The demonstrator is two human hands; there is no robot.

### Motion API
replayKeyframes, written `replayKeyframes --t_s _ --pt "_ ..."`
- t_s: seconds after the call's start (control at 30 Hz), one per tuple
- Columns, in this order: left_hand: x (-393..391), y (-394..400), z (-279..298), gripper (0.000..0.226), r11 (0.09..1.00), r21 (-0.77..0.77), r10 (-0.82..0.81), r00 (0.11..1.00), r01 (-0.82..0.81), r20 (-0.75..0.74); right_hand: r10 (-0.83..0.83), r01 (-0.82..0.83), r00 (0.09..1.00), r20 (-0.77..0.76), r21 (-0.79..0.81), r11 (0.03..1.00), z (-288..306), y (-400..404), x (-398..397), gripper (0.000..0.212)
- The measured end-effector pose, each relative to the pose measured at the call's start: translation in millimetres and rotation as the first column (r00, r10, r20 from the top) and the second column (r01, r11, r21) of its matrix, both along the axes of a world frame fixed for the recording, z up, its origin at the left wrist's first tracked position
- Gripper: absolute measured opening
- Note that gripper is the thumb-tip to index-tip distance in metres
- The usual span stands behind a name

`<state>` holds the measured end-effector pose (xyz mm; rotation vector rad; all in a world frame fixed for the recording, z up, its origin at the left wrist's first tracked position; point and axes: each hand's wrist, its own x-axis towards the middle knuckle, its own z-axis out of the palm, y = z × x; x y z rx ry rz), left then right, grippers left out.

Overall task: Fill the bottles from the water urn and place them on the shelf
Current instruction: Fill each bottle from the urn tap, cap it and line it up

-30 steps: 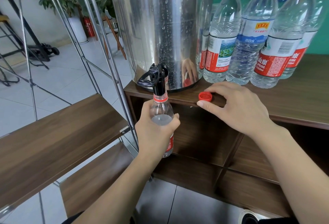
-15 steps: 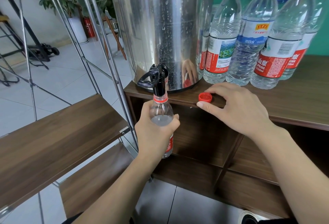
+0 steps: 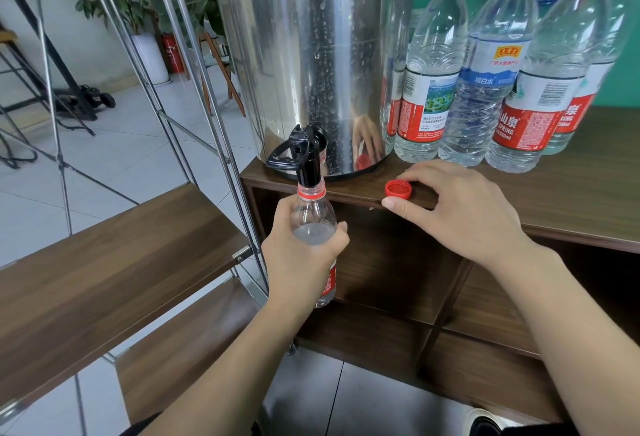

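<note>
Left hand [image 3: 304, 259] wraps the bottle [image 3: 317, 228] mid-body, fingers curled around it, neck pushed up onto the black tap [image 3: 306, 158] of the water urn [image 3: 311, 55]. The grip keeps the mouth sealed on the spout, probably so nothing splashes. Bottle hangs in the air off the counter [image 3: 571, 200] front edge, since the tap overhangs it. Water level sits around the shoulder, so it looks nearly full; can't tell if flow is on.

Right hand [image 3: 460, 214] rests on the counter edge, fingers relaxed and loosely spread, thumb and index flanking the red cap [image 3: 398, 190]. Can't tell if they touch it; it isn't pinched. Cap lies open side up, just beside the urn base, likely parked there so it can go back on the moment the bottle comes off the tap.

Capped bottles [image 3: 467, 89] stand clustered on the counter right of the urn, touching each other. Most look clear-walled; fill state hard to read.

Shelf [image 3: 114, 262], wooden boards on a metal frame, sits just left of the counter, lower than it. Short swing for the left hand once capped.

Next by my read: shut off, pull down, cap, shelve. Risk: dribble from the spout, squeeze-spill on a full uncapped bottle.
</note>
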<state>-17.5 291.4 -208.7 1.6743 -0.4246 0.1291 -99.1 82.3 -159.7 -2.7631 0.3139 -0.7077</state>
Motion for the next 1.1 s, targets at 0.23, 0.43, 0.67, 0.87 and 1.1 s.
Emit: replayKeyframes --t_s 0.23,0.43,0.67,0.87,1.1 --pt "0.8 0.3 -1.7 0.045 1.000 -0.014 0.001 1.000 -0.001 -0.015 0.000 0.000 1.000 -0.001 -0.003 1.000 -0.9 -0.5 1.0 0.050" --pt "0.6 1.1 -1.7 0.048 1.000 -0.006 -0.001 1.000 0.001 -0.015 -0.005 0.005 1.000 -0.008 -0.007 1.000 -0.6 -0.9 1.1 0.051" --pt "0.6 0.4 -1.3 0.048 1.000 0.000 0.001 1.000 -0.001 -0.013 -0.005 0.005 1.000 -0.006 -0.008 1.000 -0.4 -1.0 1.2 0.052" --pt "0.8 0.4 -2.3 0.048 1.000 -0.001 0.008 1.000 -0.008 -0.014 -0.003 0.003 1.000 -0.007 -0.015 1.000 -0.8 -1.2 1.6 0.055" --pt "0.6 0.6 -2.3 0.047 1.000 0.002 0.011 1.000 -0.011 -0.016 -0.006 0.006 1.000 -0.007 -0.005 1.000 -1.0 -1.2 1.3 0.053"
